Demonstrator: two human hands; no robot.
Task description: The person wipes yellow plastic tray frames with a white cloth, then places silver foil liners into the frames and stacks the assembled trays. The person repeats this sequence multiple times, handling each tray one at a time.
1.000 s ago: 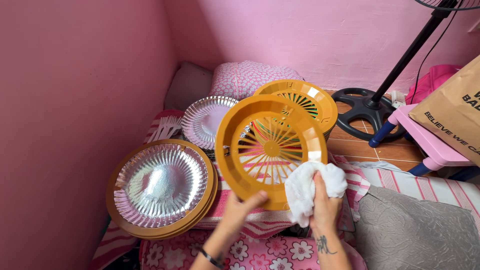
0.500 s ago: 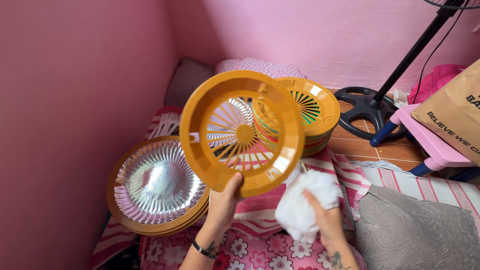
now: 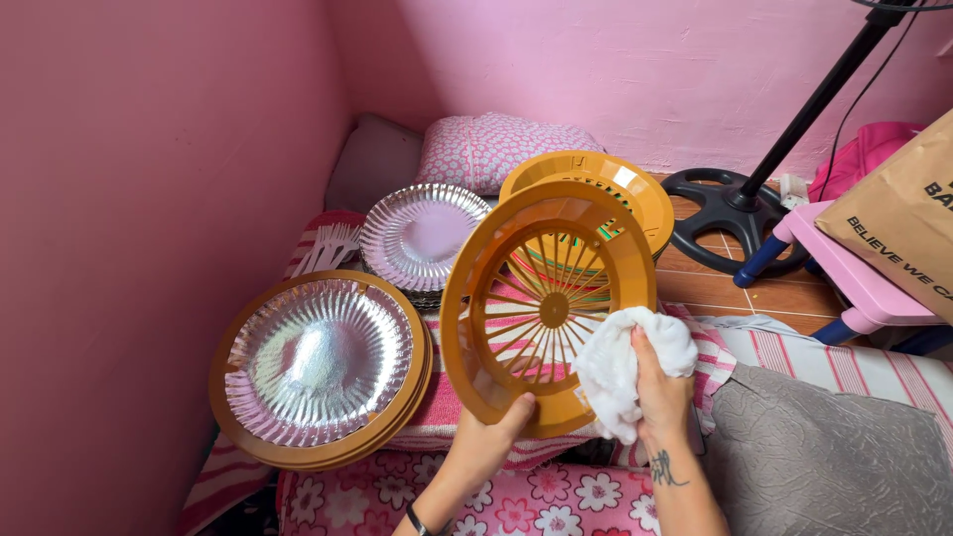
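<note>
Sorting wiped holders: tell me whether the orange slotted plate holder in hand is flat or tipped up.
Tipped up: the orange holder stands on edge, gripped by the left hand.

left hand [image 3: 493,435] holding orange plate holder [image 3: 546,306], right hand [image 3: 660,392] gripping white cloth [image 3: 620,362]

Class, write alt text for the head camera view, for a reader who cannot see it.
A person's left hand holds an orange slotted plastic plate holder upright by its lower rim, while the right hand presses a white cloth against its right edge. To the left lies a silver foil plate on stacked orange holders, beside a pink wall.
</note>
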